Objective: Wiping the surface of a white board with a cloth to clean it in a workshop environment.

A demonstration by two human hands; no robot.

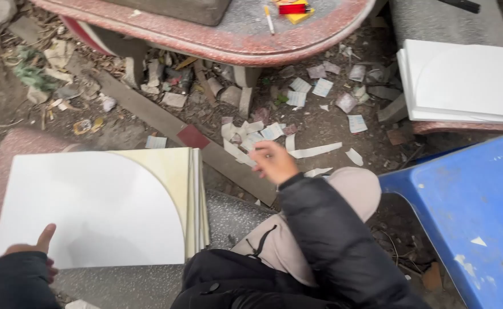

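Left hand (34,247) rests on white sheet (91,212) edge, thumb up — right hand (272,162) raised, blurred, grip undeterminable.

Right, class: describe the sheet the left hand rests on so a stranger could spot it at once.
Start at the speckled grey slab at lower left. A stack of square sheets lies there, under the left hand. The top white sheet alone has a quarter-round edge, showing yellowish sheet beneath.

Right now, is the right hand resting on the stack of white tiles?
No, the right hand is raised over the littered ground, apart from the stack of white tiles, which only the left hand touches.
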